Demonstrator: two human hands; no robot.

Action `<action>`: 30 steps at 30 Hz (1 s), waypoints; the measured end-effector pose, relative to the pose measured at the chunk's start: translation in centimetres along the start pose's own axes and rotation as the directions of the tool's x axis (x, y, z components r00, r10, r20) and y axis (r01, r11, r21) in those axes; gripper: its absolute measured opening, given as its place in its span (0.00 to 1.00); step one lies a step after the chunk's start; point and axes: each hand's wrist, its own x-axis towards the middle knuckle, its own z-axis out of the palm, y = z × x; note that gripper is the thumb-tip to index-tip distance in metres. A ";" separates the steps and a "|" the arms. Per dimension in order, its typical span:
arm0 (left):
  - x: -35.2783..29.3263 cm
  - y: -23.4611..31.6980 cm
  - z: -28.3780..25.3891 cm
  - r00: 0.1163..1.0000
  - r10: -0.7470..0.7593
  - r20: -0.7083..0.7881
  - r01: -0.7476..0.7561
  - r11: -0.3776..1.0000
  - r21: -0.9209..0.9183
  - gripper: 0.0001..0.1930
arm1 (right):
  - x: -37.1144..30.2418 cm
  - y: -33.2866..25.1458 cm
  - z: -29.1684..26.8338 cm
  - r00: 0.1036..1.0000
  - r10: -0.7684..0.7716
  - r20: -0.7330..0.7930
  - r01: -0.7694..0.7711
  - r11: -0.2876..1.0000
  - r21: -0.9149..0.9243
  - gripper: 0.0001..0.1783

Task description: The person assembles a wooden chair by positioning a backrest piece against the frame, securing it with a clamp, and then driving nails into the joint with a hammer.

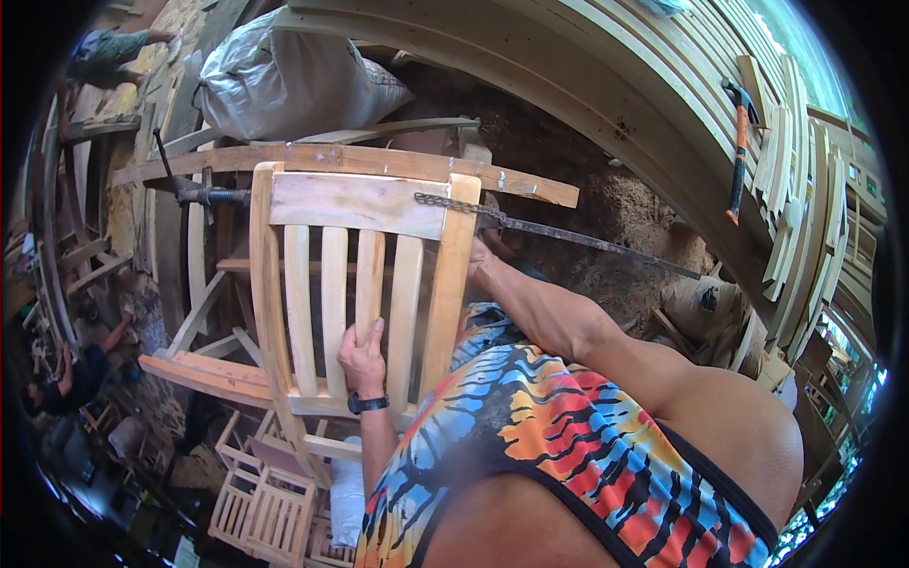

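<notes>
A pale wooden chair back (358, 201) with several upright slats rests in front of me against a long wooden beam (379, 159). My left hand (363, 363), a dark watch on its wrist, is closed around one middle slat, thumb laid along it. A bar clamp (606, 243) spans the top of the chair back. Its screw end (218, 196) meets the left post, and a chain (454, 202) hangs over the right post. My right hand (481, 263) is at the right post, just under the clamp bar; the post hides its fingers.
A claw hammer (739, 151) with an orange and black handle lies on stacked boards at the right. A stuffed white sack (284, 80) sits at the back. Slatted chair parts (260, 511) stand lower left. Other people (80, 374) are at the far left.
</notes>
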 end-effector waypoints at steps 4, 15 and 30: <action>-0.6 -1.6 0.5 0.999 0.037 -0.036 -0.036 0.999 0.004 0.20 | -1.0 0.8 -0.2 1.000 0.004 -0.007 -0.004 1.000 0.007 0.21; -0.7 -0.6 1.7 1.000 0.021 -0.012 -0.021 1.000 -0.018 0.19 | -1.3 -1.2 -2.4 1.000 -0.014 0.004 0.014 1.000 0.007 0.21; -1.7 0.7 1.9 0.997 -0.081 0.013 0.080 0.994 0.069 0.23 | -6.1 -1.6 1.7 0.923 0.185 -0.337 -0.295 0.904 -0.311 0.23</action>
